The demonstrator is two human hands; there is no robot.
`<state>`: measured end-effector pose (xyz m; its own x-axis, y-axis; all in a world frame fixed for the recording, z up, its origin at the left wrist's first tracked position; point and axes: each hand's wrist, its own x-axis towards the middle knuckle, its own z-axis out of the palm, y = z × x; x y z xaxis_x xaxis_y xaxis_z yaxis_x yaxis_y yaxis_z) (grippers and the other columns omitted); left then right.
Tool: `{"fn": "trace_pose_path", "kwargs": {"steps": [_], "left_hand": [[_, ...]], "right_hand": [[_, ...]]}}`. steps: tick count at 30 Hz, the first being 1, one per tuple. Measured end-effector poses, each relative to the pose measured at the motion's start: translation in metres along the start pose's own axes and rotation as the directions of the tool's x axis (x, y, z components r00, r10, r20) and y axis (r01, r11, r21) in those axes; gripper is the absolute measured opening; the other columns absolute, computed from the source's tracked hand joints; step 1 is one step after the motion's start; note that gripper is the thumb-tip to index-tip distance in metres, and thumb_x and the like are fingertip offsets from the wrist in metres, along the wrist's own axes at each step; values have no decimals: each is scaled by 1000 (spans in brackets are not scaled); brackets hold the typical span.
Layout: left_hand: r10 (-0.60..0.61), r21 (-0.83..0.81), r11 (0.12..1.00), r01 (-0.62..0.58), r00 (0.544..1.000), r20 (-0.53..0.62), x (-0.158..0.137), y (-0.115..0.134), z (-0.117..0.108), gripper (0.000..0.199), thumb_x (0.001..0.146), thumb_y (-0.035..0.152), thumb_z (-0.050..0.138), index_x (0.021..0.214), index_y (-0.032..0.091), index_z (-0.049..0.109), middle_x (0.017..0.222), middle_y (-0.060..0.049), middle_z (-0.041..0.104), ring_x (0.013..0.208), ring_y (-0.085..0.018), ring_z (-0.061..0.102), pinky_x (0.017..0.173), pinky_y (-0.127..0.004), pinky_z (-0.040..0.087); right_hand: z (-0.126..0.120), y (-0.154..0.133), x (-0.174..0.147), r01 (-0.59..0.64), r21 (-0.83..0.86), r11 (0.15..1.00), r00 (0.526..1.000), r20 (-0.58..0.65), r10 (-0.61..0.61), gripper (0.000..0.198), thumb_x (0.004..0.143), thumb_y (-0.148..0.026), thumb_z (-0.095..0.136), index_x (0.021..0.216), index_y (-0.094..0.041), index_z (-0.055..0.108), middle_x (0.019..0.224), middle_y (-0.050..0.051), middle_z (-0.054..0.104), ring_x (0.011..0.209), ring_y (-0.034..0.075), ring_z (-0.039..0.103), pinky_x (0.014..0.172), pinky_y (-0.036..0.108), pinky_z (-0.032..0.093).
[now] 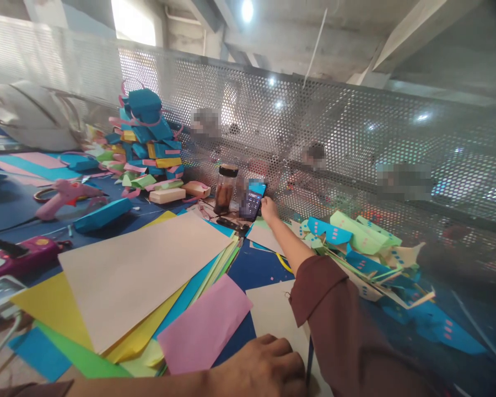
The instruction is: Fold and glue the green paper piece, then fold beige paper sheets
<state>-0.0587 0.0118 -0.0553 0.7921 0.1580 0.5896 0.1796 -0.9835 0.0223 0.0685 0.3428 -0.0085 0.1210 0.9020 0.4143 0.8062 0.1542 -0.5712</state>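
Note:
My right hand (pixel 268 209) reaches far forward, its fingers closed at the right edge of a phone (pixel 254 203). The phone stands tilted with its screen lit, beside a dark-lidded jar (pixel 225 190). At the bottom, my left hand (pixel 260 366) lies with curled fingers over a cream paper sheet (pixel 273 309); whatever is under its fingers is hidden. A thin dark strip (pixel 310 358) shows just right of it. A pink paper piece (pixel 206 325) lies close to this hand, overlapping a stack of coloured paper topped by a large pale sheet (pixel 149 270).
Folded paper pieces (pixel 364 242) are heaped at right. A pink glue gun (pixel 66 198), a blue paper box (pixel 103 215) and a magenta power strip (pixel 28 256) lie at left. Blue paper boxes (pixel 144 105) are piled behind, before a perforated metal partition (pixel 273 121).

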Motion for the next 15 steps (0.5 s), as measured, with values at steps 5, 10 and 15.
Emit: {"fn": "trace_pose_path", "kwargs": {"steps": [5, 10, 15], "left_hand": [[2, -6, 1000, -1, 999, 39, -2, 0, 4, 18, 97, 35, 61, 91, 19, 57, 85, 1, 61, 75, -14, 55, 64, -28, 43], [-3, -12, 1000, 3, 1000, 30, -3, -1, 5, 21, 97, 37, 61, 87, 19, 56, 84, 2, 60, 75, -14, 54, 64, -28, 42], [-7, 29, 1000, 6, 998, 56, -3, -1, 4, 25, 94, 39, 64, 84, 19, 55, 82, 2, 58, 74, -13, 52, 62, -29, 41]], "right_hand": [[10, 8, 8, 4, 134, 991, 1000, -29, -1, 39, 101, -31, 27, 108, -18, 63, 95, 7, 70, 90, 19, 63, 81, 29, 48], [16, 10, 10, 2, 224, 975, 1000, -27, 4, 37, 100, -35, 30, 107, -20, 62, 83, 2, 66, 77, 17, 60, 73, 27, 49], [17, 8, 12, -11, 287, 958, 999, -28, 20, 34, 98, -33, 32, 103, -20, 62, 80, 1, 65, 74, 16, 58, 71, 26, 49]]}}
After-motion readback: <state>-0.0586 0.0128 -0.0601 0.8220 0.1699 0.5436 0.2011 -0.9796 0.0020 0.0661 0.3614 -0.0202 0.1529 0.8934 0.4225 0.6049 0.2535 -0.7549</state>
